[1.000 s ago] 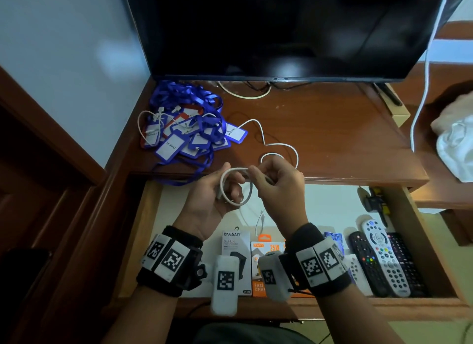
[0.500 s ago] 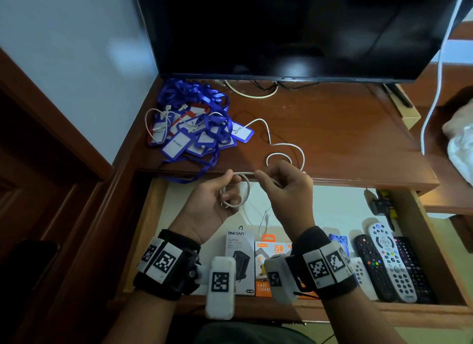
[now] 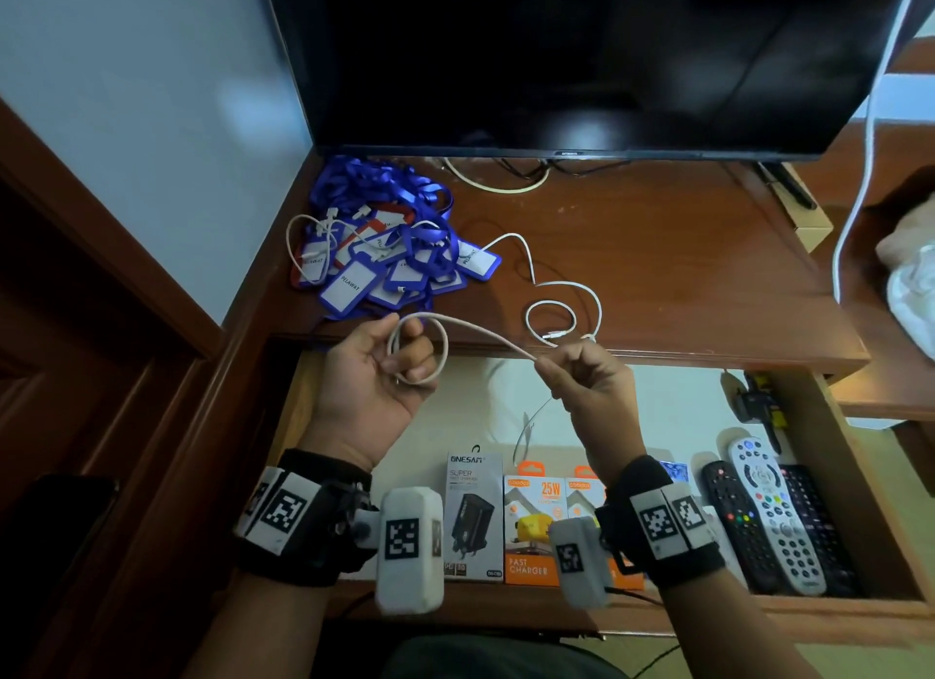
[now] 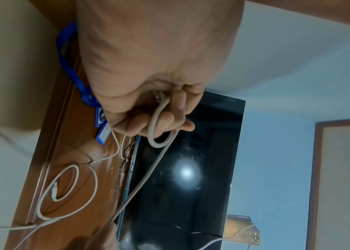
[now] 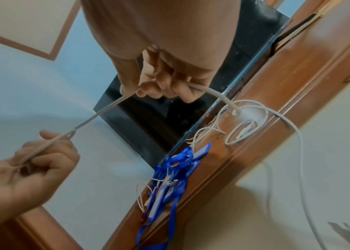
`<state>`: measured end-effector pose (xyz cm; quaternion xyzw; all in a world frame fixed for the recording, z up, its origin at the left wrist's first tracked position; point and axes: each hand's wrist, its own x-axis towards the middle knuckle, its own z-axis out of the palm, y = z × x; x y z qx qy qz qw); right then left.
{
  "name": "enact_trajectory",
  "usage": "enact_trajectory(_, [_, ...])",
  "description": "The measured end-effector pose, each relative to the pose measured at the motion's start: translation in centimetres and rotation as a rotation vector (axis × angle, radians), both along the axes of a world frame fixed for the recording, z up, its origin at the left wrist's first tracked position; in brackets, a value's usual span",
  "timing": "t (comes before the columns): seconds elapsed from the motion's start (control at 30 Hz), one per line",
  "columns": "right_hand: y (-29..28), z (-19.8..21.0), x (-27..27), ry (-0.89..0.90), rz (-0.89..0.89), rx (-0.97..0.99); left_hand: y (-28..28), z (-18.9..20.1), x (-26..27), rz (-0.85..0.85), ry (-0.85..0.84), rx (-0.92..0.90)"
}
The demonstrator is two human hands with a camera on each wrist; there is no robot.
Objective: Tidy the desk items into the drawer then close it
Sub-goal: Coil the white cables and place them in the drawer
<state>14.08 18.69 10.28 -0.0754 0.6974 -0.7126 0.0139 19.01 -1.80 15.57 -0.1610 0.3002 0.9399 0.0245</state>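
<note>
Both hands grasp one smooth white cable (image 3: 485, 335): left hand (image 3: 374, 375) its loop, right hand (image 3: 589, 380) its straight run.

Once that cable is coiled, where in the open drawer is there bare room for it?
The drawer floor is bare behind the charger boxes, beneath both hands. The front row is crowded: boxes, then remotes at right. The left hand and right hand hold the cable.

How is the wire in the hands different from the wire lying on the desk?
The held cable is up in the air, stretched between the left hand and right hand; the desk cable lies untouched on the wood. The held cable is looped round the left fingers; the desk cable sprawls in loose curls. The held one looks thicker. Both are whitish.
</note>
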Motion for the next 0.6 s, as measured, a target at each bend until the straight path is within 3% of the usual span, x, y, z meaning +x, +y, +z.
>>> enact_trajectory(0.17, [-1.0,-0.6,0.8,0.056,0.007,0.237,0.5,0.2,-0.5,0.079,0.041,-0.128])
enact_trajectory(0.43, [-3.3,1.8,3.3,0.237,0.334,0.537,1.8,0.0,-1.1,0.13,-0.044,-0.43])
enact_trajectory(0.6, [-3.8,3.2,3.7,0.321,0.476,0.532,3.3,-0.4,-0.7,0.053,-0.049,-0.672])
